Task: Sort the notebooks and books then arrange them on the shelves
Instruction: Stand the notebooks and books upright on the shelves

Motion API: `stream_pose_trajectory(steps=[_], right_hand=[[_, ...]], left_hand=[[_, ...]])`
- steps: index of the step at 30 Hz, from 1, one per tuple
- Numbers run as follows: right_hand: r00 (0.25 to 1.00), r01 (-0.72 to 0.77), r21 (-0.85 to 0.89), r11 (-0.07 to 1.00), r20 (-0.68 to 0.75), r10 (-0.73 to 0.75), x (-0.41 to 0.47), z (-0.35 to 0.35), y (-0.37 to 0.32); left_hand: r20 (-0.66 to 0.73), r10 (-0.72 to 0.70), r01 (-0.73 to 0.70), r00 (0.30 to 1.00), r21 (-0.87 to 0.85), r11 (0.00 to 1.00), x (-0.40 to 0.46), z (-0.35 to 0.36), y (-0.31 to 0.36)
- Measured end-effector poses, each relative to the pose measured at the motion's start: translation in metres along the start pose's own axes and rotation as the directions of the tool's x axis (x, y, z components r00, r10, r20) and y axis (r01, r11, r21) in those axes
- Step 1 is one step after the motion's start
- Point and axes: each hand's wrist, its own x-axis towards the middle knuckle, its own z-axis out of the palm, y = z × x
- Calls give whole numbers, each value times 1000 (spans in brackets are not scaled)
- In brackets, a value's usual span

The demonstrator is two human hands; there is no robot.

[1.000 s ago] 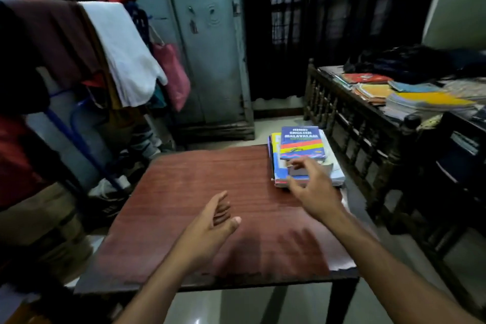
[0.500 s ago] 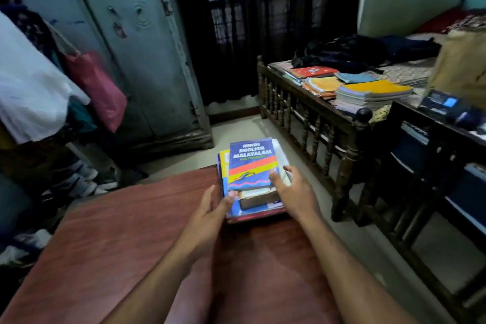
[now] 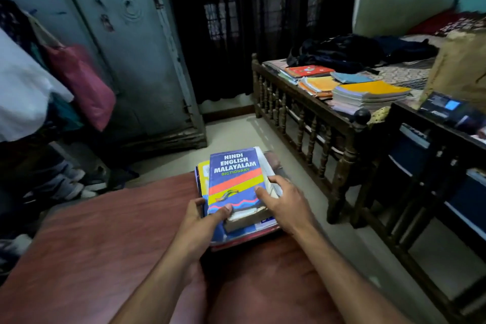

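Observation:
A stack of books (image 3: 205, 173) lies at the far right corner of the red-brown table (image 3: 110, 239). On top is a thick blue dictionary (image 3: 234, 176) with red and yellow bands. My left hand (image 3: 202, 221) grips the stack's near left corner, thumb on the dictionary's cover. My right hand (image 3: 284, 202) grips the near right side, thumb on the cover and fingers round the page edge. More notebooks (image 3: 368, 95) lie in piles on the bed at the right, among them a red one (image 3: 307, 71) and an orange pile (image 3: 318, 85).
A dark wooden bed rail (image 3: 302, 118) runs along the right of the floor gap. A grey metal cupboard (image 3: 123, 47) stands behind the table. Clothes and a pink bag (image 3: 84, 84) hang at the left. Dark shelving (image 3: 434, 166) stands at the right.
My left hand moved from the bare table onto the stack's left side. Both hands closed round the books, and the view swung right and nearer to the stack.

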Motion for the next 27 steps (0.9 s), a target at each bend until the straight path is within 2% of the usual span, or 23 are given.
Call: stream_pose_trajectory(steps=[2,6,9,12,14,17,20,22,24,27], right_hand=[[995,40,-23,999,89,-38,-12,13,-5],[958,129,-79,989,267,-103,-40,43,-21],[905,198,-103,975,401,-142,-69,58,-37],[853,207,-51,977,498,-155,-94,60,-45],[831,203,-38,978,535,-152,-111,57,-49],[812,310,-177,934,561,-163,-134,56,-55],[805,370,-205,906,558,-202,-147,57,-55],[780,413,-145,899,566,-267,-149,63,-49],[772,370,-38,928,568,-285,-151,67,-42],[775,283,148,948,547,-317,-162,64,-47]], left_hand=[[-47,-7,5,999,-37,999,-21,-18,-5],[-48,12,-13,999,-17,1000,-68,-59,-19],[-81,-21,22,996,16,1000,-106,-93,-35],[-98,-27,36,995,83,996,-132,-111,-51],[-144,-26,46,989,140,989,-147,-116,-59],[-205,44,14,978,272,962,-164,-124,-66],[-225,85,8,971,385,923,-171,-128,-63],[-234,135,1,963,502,865,-176,-125,-58],[-272,185,13,944,592,806,-181,-121,-51],[-344,65,79,937,388,918,-176,-125,-47]])
